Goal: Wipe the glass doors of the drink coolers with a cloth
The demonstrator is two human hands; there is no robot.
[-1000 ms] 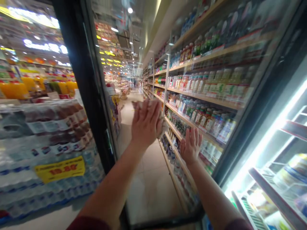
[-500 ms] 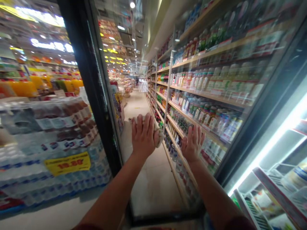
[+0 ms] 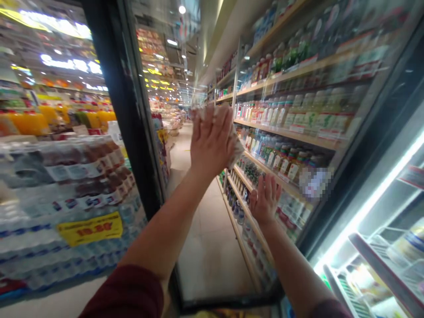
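Observation:
My left hand (image 3: 212, 143) presses a pale cloth (image 3: 237, 150) flat against the glass door (image 3: 212, 260), fingers stretched over it. Part of the cloth sticks out past the thumb side; the rest is hidden under the palm. Lower and to the right, my right hand (image 3: 265, 201) lies against the same glass with its fingers spread, holding nothing. A dark frame (image 3: 124, 101) borders the pane. Bottled drinks (image 3: 291, 163) on shelves show in the glass, though I cannot tell whether by reflection or through it.
Left of the door stand stacked bottle packs (image 3: 76, 176) with a yellow price sign (image 3: 91, 229). To the right is a lit refrigerator interior with wire shelves (image 3: 380, 265) holding packaged goods. A bright light strip (image 3: 374, 203) runs along its edge.
My left hand has moved up and slightly right across the glass with the cloth, its forearm reaching farther out. My right hand has stayed almost in place.

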